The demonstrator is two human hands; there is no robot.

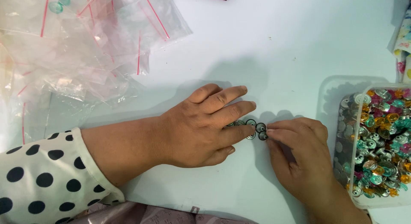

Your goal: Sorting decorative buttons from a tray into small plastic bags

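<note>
Head view: left hand (pixel 199 127) flat, right hand (pixel 295 157) grip narrow, both on metal buttons (pixel 252 129).

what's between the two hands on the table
A small cluster of round silver metal pieces lies between the left hand and right hand, touched by both, in the head view.

Head camera, looking steeply down, close over white table (pixel 278 48).

Bright, even light — soft shadows, sharp.
</note>
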